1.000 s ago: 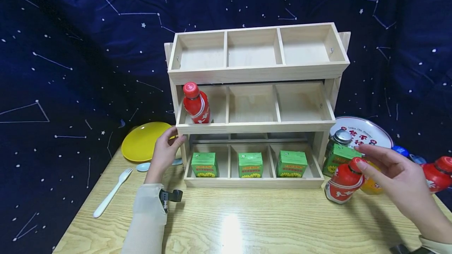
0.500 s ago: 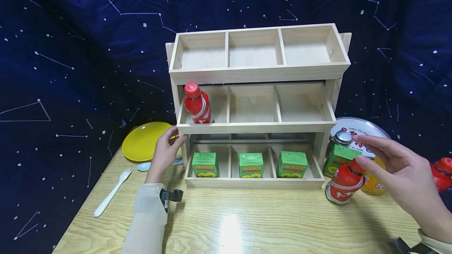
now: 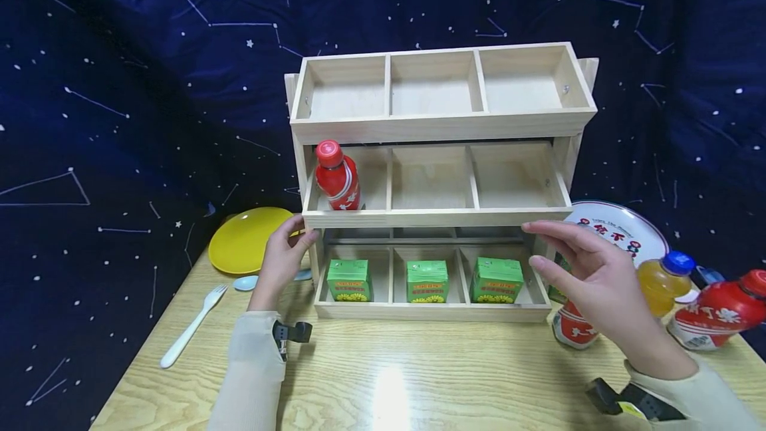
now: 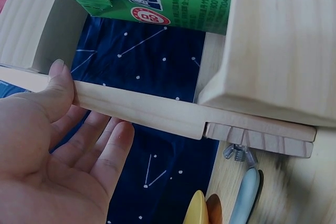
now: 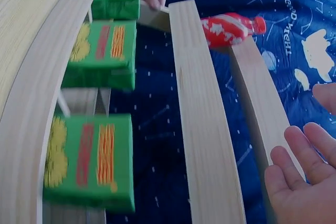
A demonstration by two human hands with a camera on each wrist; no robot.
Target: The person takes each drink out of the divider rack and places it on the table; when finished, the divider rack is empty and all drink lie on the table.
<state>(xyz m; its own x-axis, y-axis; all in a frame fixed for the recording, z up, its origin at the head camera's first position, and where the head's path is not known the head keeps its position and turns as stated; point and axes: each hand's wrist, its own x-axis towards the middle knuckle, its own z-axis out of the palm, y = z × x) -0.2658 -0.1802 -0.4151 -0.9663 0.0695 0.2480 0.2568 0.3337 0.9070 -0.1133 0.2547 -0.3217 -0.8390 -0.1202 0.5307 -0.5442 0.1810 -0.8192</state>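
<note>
This looks like a staged recording corner set up indoors rather than a lived-in room. A dark blue cloth (image 3: 120,85) printed with white stars and constellation lines hangs as a backdrop behind everything and hides the walls. In front of it stands a light wood-grain desk (image 3: 389,378) carrying a bare wooden three-tier rack (image 3: 439,128) with small green drink cartons (image 3: 427,280) in its bottom row, like a toy shop shelf. Household tableware lies around it: a yellow plate (image 3: 242,239), a white plastic fork (image 3: 188,334), a printed round plate (image 3: 622,235) and drink bottles (image 3: 715,314).
</note>
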